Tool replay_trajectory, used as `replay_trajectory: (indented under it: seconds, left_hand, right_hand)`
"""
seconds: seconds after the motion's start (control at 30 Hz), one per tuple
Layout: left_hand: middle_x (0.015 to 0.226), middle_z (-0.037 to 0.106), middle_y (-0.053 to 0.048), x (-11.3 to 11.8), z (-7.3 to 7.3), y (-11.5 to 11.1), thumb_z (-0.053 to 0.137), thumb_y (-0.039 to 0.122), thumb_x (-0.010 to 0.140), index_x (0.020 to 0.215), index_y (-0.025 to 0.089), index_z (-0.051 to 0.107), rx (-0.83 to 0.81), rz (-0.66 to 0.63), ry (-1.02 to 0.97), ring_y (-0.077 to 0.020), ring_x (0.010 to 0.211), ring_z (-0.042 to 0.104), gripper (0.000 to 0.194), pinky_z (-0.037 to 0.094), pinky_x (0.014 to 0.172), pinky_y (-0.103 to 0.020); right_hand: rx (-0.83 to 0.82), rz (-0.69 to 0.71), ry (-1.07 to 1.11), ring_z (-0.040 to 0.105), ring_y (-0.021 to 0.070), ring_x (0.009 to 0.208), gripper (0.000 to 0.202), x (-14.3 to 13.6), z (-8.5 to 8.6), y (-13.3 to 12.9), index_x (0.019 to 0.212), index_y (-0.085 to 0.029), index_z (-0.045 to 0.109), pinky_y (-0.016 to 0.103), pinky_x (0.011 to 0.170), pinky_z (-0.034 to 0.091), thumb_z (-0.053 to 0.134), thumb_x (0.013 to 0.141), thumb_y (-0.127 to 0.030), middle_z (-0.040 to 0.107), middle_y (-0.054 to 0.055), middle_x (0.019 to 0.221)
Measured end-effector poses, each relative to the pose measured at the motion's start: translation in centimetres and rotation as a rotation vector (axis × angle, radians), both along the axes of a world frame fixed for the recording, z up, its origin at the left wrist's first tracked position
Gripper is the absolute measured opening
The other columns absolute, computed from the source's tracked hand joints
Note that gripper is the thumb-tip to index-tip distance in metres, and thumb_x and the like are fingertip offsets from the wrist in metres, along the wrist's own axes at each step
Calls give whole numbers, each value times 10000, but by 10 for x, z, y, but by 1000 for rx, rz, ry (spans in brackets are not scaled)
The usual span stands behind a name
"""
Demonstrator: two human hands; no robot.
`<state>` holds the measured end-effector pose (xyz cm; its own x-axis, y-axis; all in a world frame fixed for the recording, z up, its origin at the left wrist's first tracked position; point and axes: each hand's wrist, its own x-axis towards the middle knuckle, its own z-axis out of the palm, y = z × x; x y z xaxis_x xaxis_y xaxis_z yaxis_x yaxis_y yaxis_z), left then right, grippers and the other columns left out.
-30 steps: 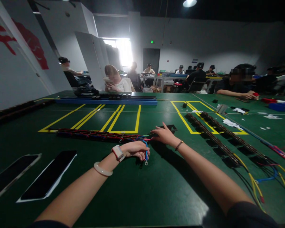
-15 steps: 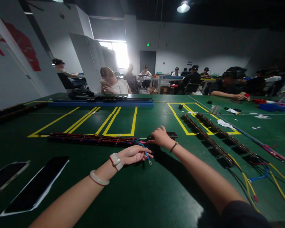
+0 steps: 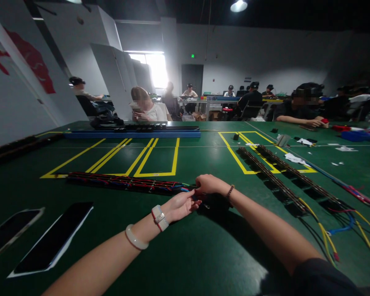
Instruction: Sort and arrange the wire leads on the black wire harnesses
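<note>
Green tabletop [image 3: 179, 255]: wires [image 3: 168, 187] reach curled right fingers [image 3: 200, 186], half-curled left fingers [image 3: 194, 205]; hold unclear.

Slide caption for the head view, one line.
Left hand and right hand together at one end of a long wire-laced strip on the green table.

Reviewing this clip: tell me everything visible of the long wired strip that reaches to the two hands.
The wired strip is long, narrow and dark, with red wires running along it and some blue among them; green shows near its right end. Its material can't be told. It lies lengthwise across the green table, close to the near edge of the yellow markings. The left hand and right hand meet at its right end, hiding their exact contact.
</note>
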<state>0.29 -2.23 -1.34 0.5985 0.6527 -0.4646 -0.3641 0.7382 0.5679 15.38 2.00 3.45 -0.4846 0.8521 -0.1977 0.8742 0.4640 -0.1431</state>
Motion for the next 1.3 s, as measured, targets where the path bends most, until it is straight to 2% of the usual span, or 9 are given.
replay_trajectory:
  seconds: [0.2,0.37,0.53,0.73,0.83,0.93,1.0,1.1,1.3]
  left_hand:
    - [718,573,-19,4,1,-4,438,263,937,1011,124,517,17,48,-16,-54,494,487,176,350,434,-154]
    - [768,601,-36,2,-1,-4,456,299,930,1044,128,528,51,29,-74,-55,510,495,218,345,442,-158]
    - [779,625,-75,2,1,-4,453,283,932,980,63,568,8,9,-63,-62,555,524,253,404,499,-159]
    - [781,616,-83,5,3,-7,413,220,945,907,68,567,-19,52,-80,-82,634,569,220,462,613,-184]
    - [693,567,-42,5,2,-7,425,235,940,840,94,537,-21,69,-41,-74,573,532,206,428,532,-175]
    - [615,486,15,6,1,-9,462,275,927,814,129,500,-22,49,-13,-50,474,442,188,287,397,-151]
    - [591,446,39,6,2,-10,471,279,924,807,144,479,-11,34,-9,-34,429,376,178,214,372,-145]
    - [554,392,64,7,1,-12,457,245,930,800,152,465,27,37,-2,-23,399,324,160,204,386,-141]
    - [459,292,93,9,-4,-13,440,237,936,792,153,491,90,46,89,-28,362,277,174,200,397,-154]
  right_hand:
    - [-137,-46,85,583,150,669,350,4,0,6,909,-143,710,219,512,336,592,768,-441,703,81,871]
    - [-152,-67,55,611,178,745,413,9,8,12,891,-182,719,244,623,387,494,837,-524,704,78,888]
    - [-4,-84,-78,624,256,933,510,14,18,13,947,-171,704,378,845,378,287,946,-464,689,140,993]
    - [73,28,-232,585,292,1033,375,12,8,1,1020,-133,660,479,954,291,362,935,-345,660,183,1055]
    - [211,20,-217,556,305,1066,387,7,-5,-10,1101,-94,608,485,991,262,384,932,-359,632,206,1089]
    - [300,21,-223,536,318,1080,412,3,-14,-20,1125,-59,587,500,1025,219,363,939,-350,614,222,1104]
    - [323,23,-232,522,325,1095,422,1,-17,-23,1142,-46,577,501,1036,205,355,941,-343,605,229,1119]
    - [315,14,-225,524,326,1093,431,0,-16,-23,1147,-43,570,493,1033,215,374,932,-361,604,232,1122]
    - [196,-2,-205,592,319,1002,449,0,-4,-19,1106,-38,583,434,913,350,416,907,-404,639,228,1061]
